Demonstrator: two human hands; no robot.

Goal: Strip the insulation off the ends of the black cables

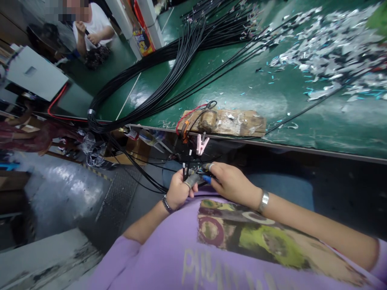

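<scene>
My left hand [177,191] is closed around black cables [157,186] in front of my lap, below the table edge. Two cable ends with white tips [190,153] stick up above its fingers, and grey tape wraps its thumb. Close by on the right, my right hand [232,183] has its fingers drawn together, with a blue cover on one fingertip and tape on another. Small thin wire ends [198,170] show between the two hands. What the right fingertips pinch is too small to make out.
A wooden block [242,123] with a pink clip [201,144] sits at the edge of the green table [232,92]. A large bundle of black cables [169,80] curves across it. Foil scraps [329,60] lie at right. Another person [95,24] sits at far left.
</scene>
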